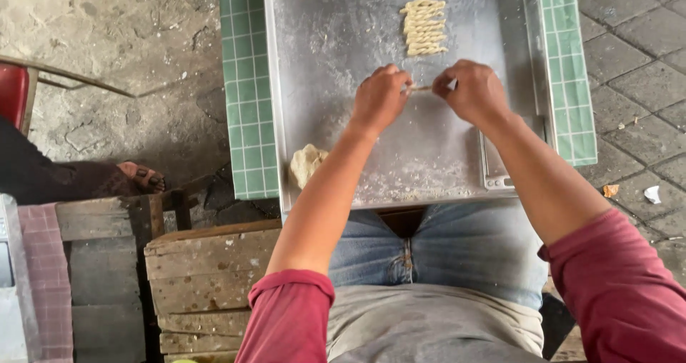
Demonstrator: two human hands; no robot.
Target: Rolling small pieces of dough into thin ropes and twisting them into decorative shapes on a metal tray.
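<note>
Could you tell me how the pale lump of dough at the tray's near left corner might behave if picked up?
The pale lump of dough looks soft and irregular, so it would probably dent and sag rather than stay stiff. Flour dusts the flat metal tray, so it should likely lift without sticking much.

Floured tray [336,41] lies open on its left; twisted dough sticks [424,27] block far right; dough lump [306,164] near edge.

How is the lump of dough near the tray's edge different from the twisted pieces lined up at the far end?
The dough lump is one rough, shapeless mass; the twisted pieces are thin, rope-like strands. The lump sits alone at the near left edge; the twists lie stacked in a neat row. Both are pale and rest on the floured metal tray.
</note>
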